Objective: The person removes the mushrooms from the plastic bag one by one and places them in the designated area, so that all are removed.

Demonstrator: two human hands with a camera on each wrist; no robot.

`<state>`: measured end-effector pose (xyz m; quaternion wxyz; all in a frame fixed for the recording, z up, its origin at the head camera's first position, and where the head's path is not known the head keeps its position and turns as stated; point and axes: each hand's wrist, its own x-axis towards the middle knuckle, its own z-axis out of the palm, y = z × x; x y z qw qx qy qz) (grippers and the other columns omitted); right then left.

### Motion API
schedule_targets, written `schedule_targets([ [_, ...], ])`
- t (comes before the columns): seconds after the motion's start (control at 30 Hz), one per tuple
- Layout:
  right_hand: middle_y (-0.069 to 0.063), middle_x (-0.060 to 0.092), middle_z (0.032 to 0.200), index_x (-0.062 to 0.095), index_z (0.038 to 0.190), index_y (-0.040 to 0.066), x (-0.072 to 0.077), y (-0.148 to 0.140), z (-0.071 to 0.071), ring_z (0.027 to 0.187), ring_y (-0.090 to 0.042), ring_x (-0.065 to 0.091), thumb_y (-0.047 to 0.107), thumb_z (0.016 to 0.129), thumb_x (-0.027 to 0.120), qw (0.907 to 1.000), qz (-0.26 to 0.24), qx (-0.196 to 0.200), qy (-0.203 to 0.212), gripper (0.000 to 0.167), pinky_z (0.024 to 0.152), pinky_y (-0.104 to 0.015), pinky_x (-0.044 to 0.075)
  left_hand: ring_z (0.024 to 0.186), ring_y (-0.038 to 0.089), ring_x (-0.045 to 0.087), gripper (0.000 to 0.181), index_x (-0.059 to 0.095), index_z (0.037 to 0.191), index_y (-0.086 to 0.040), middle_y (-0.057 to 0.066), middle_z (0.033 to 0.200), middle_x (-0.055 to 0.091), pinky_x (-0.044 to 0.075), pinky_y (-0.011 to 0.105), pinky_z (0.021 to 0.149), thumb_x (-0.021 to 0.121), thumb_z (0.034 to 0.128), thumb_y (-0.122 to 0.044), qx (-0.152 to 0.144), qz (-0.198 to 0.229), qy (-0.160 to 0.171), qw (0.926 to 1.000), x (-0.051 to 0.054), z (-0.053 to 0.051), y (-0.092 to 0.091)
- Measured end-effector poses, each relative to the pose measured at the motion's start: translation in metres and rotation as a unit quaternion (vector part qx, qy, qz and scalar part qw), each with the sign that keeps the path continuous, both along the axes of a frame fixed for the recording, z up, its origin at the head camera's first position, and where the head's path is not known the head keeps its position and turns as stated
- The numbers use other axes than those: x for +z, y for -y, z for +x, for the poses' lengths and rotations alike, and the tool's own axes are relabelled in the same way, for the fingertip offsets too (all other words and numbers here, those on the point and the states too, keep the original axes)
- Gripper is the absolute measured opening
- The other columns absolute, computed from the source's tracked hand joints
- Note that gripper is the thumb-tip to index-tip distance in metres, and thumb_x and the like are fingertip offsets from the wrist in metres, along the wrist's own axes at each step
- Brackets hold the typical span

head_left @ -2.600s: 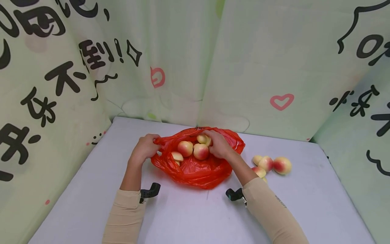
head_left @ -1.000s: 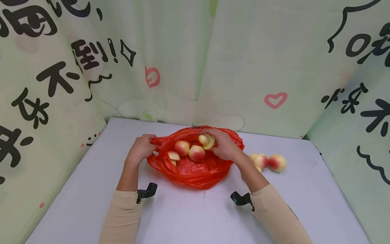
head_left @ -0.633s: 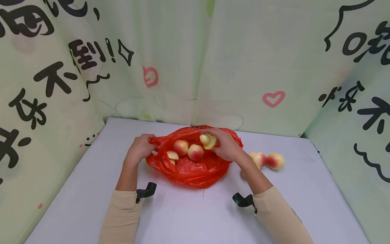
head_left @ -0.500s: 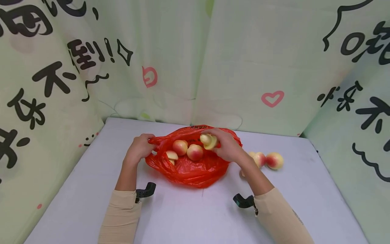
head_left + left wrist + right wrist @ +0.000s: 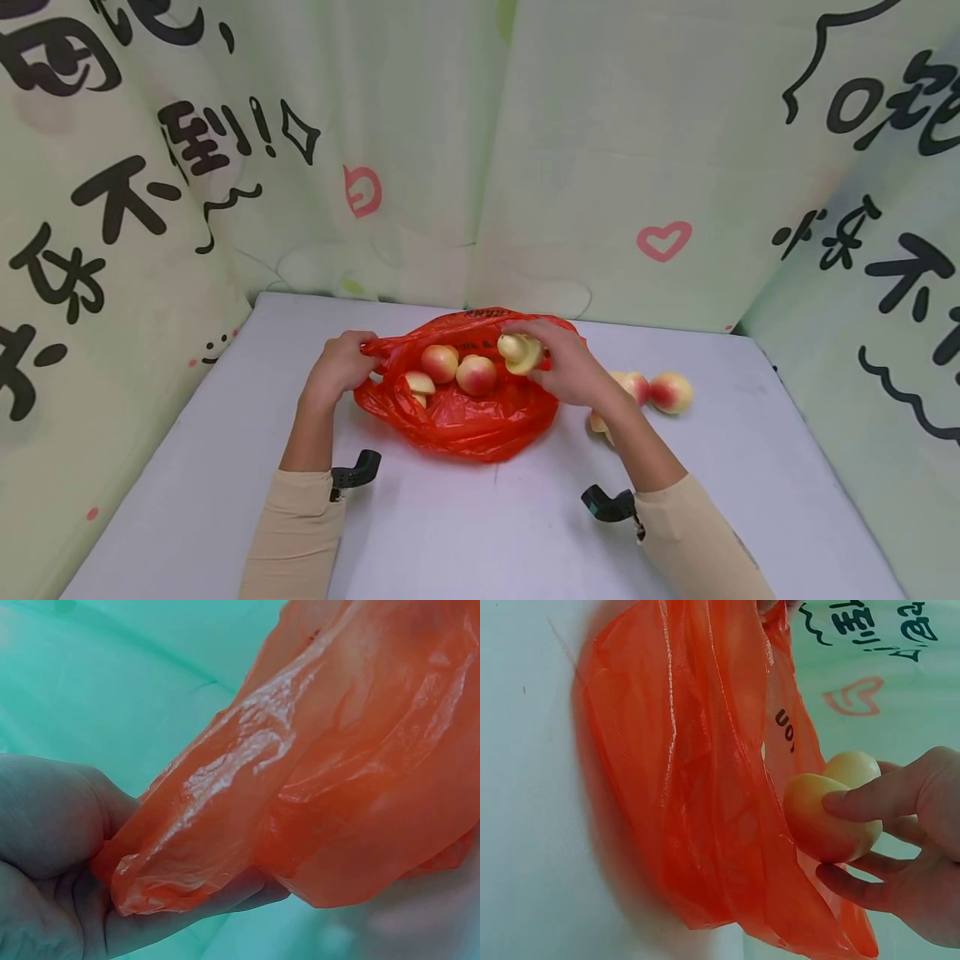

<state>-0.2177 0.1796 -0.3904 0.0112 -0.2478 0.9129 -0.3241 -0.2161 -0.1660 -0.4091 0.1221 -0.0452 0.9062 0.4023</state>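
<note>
The right hand (image 5: 570, 363) has just drawn a peach-like fruit (image 5: 521, 353), possibly two pieces from this angle, away from the peaches (image 5: 476, 375) in the red bag (image 5: 480, 433), suggesting that unloading is under way. Pinched between thumb and fingers, it is at the mouth's right side; opposite, the left hand (image 5: 343, 363) grips the bag's left edge, the peaches lying between.

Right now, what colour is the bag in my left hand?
The bag is red with some black lettering; the head view shows it best.
</note>
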Motion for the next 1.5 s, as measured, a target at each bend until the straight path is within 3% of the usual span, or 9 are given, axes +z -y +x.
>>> schedule_targets([
  [0.43,-0.002,0.059,0.147,0.060,0.144,0.024,0.010,-0.011,0.018,0.136,-0.032,0.052,-0.006,0.086,0.076,0.9994,-0.028,-0.005,0.018,0.067,0.093,-0.055,0.060,0.093,0.030,0.069,0.033,0.063,0.133,-0.002,0.022,0.119,0.073,0.061,0.030,0.075,0.058,0.1032,-0.016,0.003,-0.004,0.005,1.0000,0.000,0.001,-0.002],
  [0.83,-0.003,0.057,0.149,0.058,0.145,0.024,0.014,-0.031,0.030,0.138,-0.032,0.051,-0.003,0.087,0.078,0.9995,-0.017,-0.017,0.019,0.068,0.094,-0.052,0.060,0.097,0.031,0.069,0.040,0.058,0.141,-0.002,0.023,0.124,0.071,0.062,0.033,0.078,0.058,0.1032,-0.014,0.004,-0.002,0.017,0.9998,0.002,0.001,-0.003],
  [1.07,-0.002,0.058,0.146,0.058,0.145,0.027,0.015,-0.044,0.034,0.122,-0.026,0.058,0.002,0.086,0.081,0.9995,-0.014,-0.024,0.017,0.068,0.088,-0.043,0.061,0.096,0.030,0.070,0.039,0.059,0.141,-0.002,0.023,0.124,0.070,0.063,0.033,0.079,0.058,0.1033,-0.014,0.002,0.000,0.015,0.9999,0.002,0.002,-0.002],
  [1.27,-0.005,0.060,0.145,0.059,0.144,0.023,0.013,-0.055,0.038,0.128,-0.029,0.058,0.002,0.086,0.081,0.9994,-0.015,-0.029,0.007,0.066,0.093,-0.051,0.060,0.096,0.031,0.070,0.039,0.059,0.140,-0.001,0.023,0.123,0.070,0.063,0.034,0.079,0.058,0.1030,-0.013,0.001,0.005,0.014,0.9999,0.002,0.002,-0.003],
  [1.5,-0.007,0.060,0.144,0.059,0.144,0.020,0.011,-0.063,0.044,0.128,-0.030,0.058,0.001,0.086,0.079,0.9995,-0.017,-0.027,0.006,0.064,0.092,-0.053,0.060,0.095,0.030,0.069,0.039,0.058,0.141,-0.001,0.023,0.123,0.070,0.063,0.032,0.077,0.057,0.1031,-0.012,0.000,-0.002,0.013,0.9999,0.001,0.001,-0.002],
])
